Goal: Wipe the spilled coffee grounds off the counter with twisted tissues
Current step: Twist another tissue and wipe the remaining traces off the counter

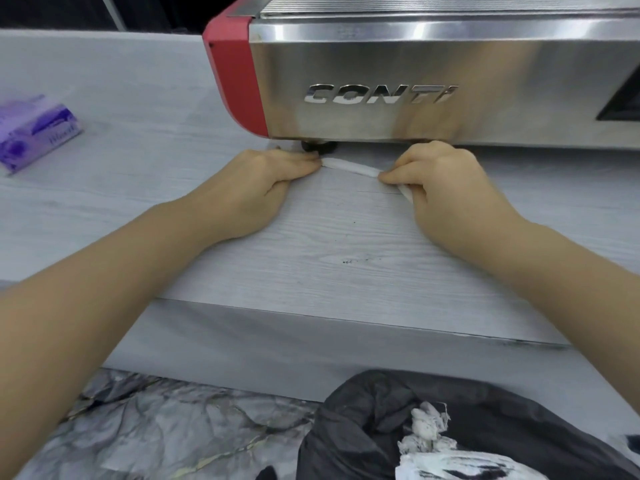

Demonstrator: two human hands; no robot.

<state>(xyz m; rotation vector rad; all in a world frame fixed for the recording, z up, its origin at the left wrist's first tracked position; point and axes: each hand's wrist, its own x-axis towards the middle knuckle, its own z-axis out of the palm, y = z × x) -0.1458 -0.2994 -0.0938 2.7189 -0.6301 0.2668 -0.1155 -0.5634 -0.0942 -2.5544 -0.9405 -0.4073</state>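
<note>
A white tissue twisted into a thin rope (349,167) lies stretched on the pale wood-grain counter (329,258), just in front of the espresso machine's black foot (318,146). My left hand (266,178) pinches its left end, and my right hand (440,181) grips its right end, with a short tail sticking out under the fingers. Both hands rest on the counter. A few dark coffee specks (347,261) dot the counter nearer to me.
A steel and red espresso machine (381,81) fills the back of the counter. A purple tissue box (34,131) lies at the far left. Below the counter edge, a black bin bag (450,427) holds soiled crumpled tissues (429,434). Marble-patterned floor lies at lower left.
</note>
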